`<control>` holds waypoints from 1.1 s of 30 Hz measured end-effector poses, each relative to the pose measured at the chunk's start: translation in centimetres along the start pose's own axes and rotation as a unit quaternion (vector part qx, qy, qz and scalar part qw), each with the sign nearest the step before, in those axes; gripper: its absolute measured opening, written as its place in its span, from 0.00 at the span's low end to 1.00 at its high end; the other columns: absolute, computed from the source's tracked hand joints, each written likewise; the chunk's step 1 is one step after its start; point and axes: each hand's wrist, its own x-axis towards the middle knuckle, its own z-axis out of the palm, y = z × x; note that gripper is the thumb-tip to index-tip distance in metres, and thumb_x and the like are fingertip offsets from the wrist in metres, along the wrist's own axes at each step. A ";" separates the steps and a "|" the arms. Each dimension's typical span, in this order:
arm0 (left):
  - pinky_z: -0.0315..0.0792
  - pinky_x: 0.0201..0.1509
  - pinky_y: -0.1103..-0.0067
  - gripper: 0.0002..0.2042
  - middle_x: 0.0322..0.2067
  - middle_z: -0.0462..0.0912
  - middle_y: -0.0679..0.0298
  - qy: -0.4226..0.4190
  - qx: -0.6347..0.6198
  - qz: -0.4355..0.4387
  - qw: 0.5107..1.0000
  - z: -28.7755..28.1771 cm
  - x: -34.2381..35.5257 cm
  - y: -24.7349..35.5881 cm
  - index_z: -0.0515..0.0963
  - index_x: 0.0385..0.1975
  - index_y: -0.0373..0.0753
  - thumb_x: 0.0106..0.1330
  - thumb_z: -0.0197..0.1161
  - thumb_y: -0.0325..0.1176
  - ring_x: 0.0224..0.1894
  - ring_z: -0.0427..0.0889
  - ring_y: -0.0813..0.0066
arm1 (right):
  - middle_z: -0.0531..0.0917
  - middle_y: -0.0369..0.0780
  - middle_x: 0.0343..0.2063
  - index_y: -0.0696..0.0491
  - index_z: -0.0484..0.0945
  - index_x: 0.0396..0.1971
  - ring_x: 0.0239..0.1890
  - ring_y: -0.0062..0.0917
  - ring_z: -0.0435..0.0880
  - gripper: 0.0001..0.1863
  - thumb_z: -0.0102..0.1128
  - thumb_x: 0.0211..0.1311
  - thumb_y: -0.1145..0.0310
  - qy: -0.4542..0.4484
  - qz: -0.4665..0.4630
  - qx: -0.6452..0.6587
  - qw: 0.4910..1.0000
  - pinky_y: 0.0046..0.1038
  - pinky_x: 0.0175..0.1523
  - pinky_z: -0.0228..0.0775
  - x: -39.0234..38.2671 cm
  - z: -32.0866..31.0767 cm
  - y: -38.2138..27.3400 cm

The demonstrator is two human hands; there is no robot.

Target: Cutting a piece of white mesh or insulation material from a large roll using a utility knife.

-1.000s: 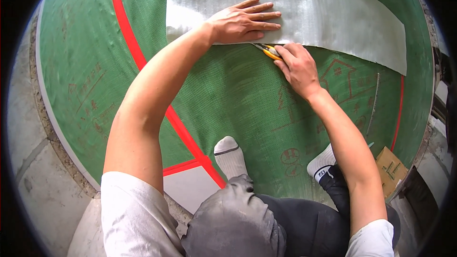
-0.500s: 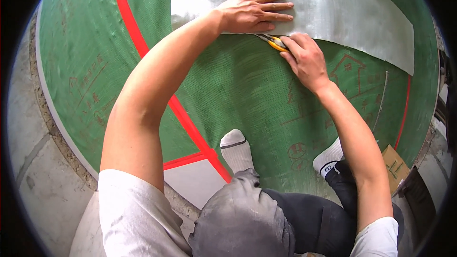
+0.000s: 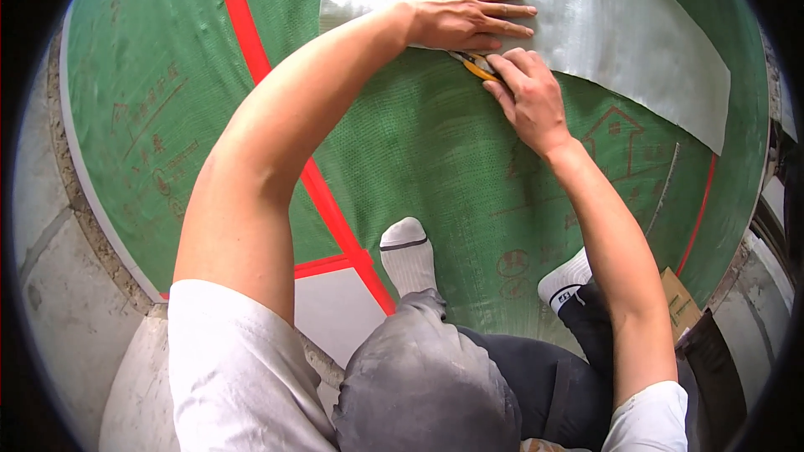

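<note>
A silvery grey sheet [image 3: 620, 17] lies over green floor covering [image 3: 419, 134]. Pressed flat on the sheet near its close edge, my left hand [image 3: 473, 12] has its fingers stretched to the right. Just below and right of it, my right hand [image 3: 528, 92] grips a yellow and black utility knife [image 3: 479, 67]. The knife's front end points left and meets the sheet's near edge beside my left hand. Its blade is too small to make out clearly, and my fingers hide its rear part.
Red tape [image 3: 322, 201] runs across the green covering on the left. My feet in white socks [image 3: 408, 255] rest on the covering. A brown cardboard piece [image 3: 680, 301] lies at the lower right. Bare concrete [image 3: 79, 293] borders the covering on the left.
The whole view has shifted slightly. The knife and my right hand sit a little farther left along the sheet's edge, closer under my left hand, which stays flat.
</note>
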 end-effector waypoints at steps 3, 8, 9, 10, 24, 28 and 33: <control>0.41 0.95 0.56 0.26 0.87 0.61 0.70 -0.009 -0.015 0.013 1.000 -0.2 1.1 0.4 0.71 0.82 0.61 0.87 0.55 0.50 0.90 0.52 0.62 | 0.85 0.43 0.47 0.55 0.86 0.58 0.51 0.43 0.84 0.21 0.76 0.67 0.68 -0.005 0.017 -0.014 1.000 0.43 0.59 0.79 -1.7 -0.9 1.3; 0.41 0.95 0.55 0.26 0.86 0.63 0.70 0.027 -0.023 0.005 0.999 -0.1 0.3 0.6 0.72 0.82 0.60 0.87 0.53 0.51 0.90 0.54 0.61 | 0.85 0.43 0.47 0.57 0.85 0.57 0.52 0.44 0.83 0.20 0.76 0.66 0.70 0.003 0.003 -0.005 1.000 0.44 0.60 0.78 0.8 0.4 -1.2; 0.41 0.95 0.56 0.26 0.86 0.63 0.70 0.022 0.002 0.011 1.000 0.0 0.7 0.7 0.72 0.82 0.60 0.87 0.53 0.51 0.90 0.54 0.61 | 0.85 0.43 0.47 0.57 0.85 0.57 0.52 0.44 0.83 0.20 0.76 0.66 0.70 -0.001 0.004 -0.006 1.000 0.44 0.60 0.78 0.4 0.2 -1.2; 0.41 0.95 0.56 0.26 0.87 0.63 0.71 0.014 0.032 0.016 0.999 -0.2 0.8 0.5 0.72 0.82 0.61 0.87 0.53 0.51 0.90 0.54 0.62 | 0.85 0.43 0.48 0.57 0.85 0.57 0.52 0.44 0.83 0.20 0.76 0.66 0.70 -0.002 0.008 -0.004 1.000 0.44 0.60 0.78 0.2 0.0 -1.0; 0.43 0.95 0.55 0.33 0.87 0.61 0.69 0.012 -0.001 0.011 1.000 0.2 0.7 0.6 0.71 0.83 0.60 0.77 0.62 0.48 0.90 0.53 0.62 | 0.83 0.43 0.47 0.57 0.84 0.55 0.51 0.44 0.82 0.20 0.77 0.64 0.70 0.004 -0.010 0.010 1.000 0.45 0.59 0.78 0.7 0.9 -1.6; 0.43 0.95 0.55 0.31 0.87 0.61 0.67 -0.009 0.009 0.017 1.000 -0.8 0.7 0.5 0.70 0.83 0.59 0.80 0.59 0.47 0.90 0.53 0.60 | 0.81 0.42 0.44 0.55 0.85 0.55 0.51 0.43 0.82 0.21 0.77 0.63 0.70 0.014 -0.004 -0.005 1.000 0.45 0.57 0.78 1.8 1.7 -2.7; 0.44 0.95 0.54 0.27 0.87 0.60 0.69 0.030 -0.050 -0.017 0.998 -3.5 -2.0 -0.8 0.70 0.83 0.60 0.86 0.57 0.49 0.90 0.53 0.59 | 0.82 0.41 0.45 0.53 0.85 0.56 0.51 0.41 0.82 0.21 0.78 0.63 0.69 -0.017 0.029 -0.018 0.999 0.43 0.57 0.78 0.8 1.4 -2.2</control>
